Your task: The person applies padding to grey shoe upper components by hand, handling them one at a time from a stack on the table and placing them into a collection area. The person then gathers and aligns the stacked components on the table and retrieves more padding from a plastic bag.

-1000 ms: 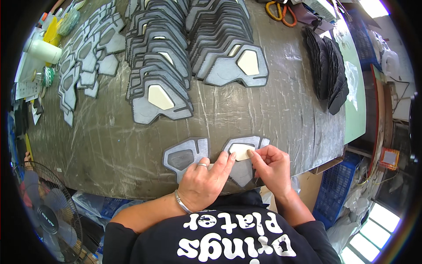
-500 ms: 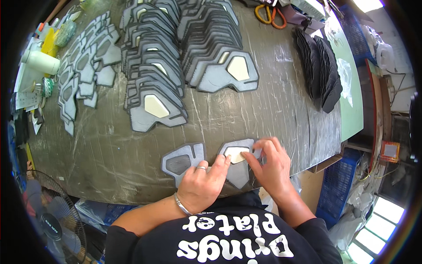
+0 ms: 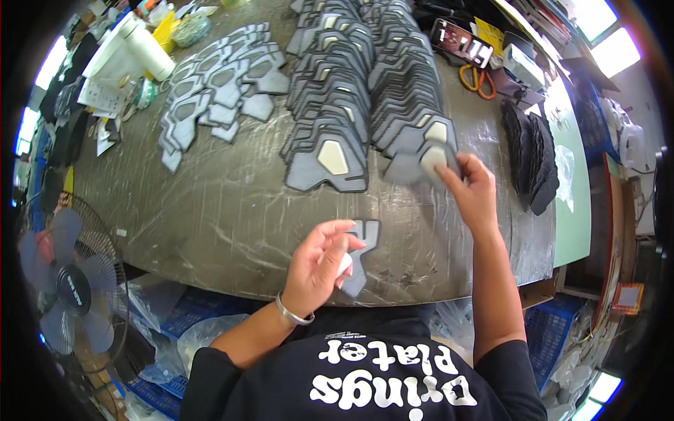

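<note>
My right hand point(image 3: 477, 195) is stretched forward, pinching a grey dark-edged fabric panel point(image 3: 404, 168) with a cream pad on it. That panel is blurred and lies over the near end of the right-hand row of overlapping panels point(image 3: 408, 91). Close to the table's near edge, my left hand point(image 3: 316, 270) is curled around a small white piece point(image 3: 344, 264), mostly hidden by the fingers. Beneath and beside that hand lies another grey panel point(image 3: 365, 242), partly covered. A second row of padded panels point(image 3: 302, 168) stands left of the first.
Grey panels without pads point(image 3: 225, 95) spread at the far left, by a white bottle point(image 3: 146, 48). Black curved pieces point(image 3: 530, 158) are stacked at right. Orange-handled scissors point(image 3: 477, 83) and a phone point(image 3: 460, 42) sit at the back. A fan point(image 3: 70, 288) stands left of the table.
My right hand has carried the padded panel from the near edge forward to the right-hand row. My left hand has lifted, and a white piece now shows in it. The view has shifted.
</note>
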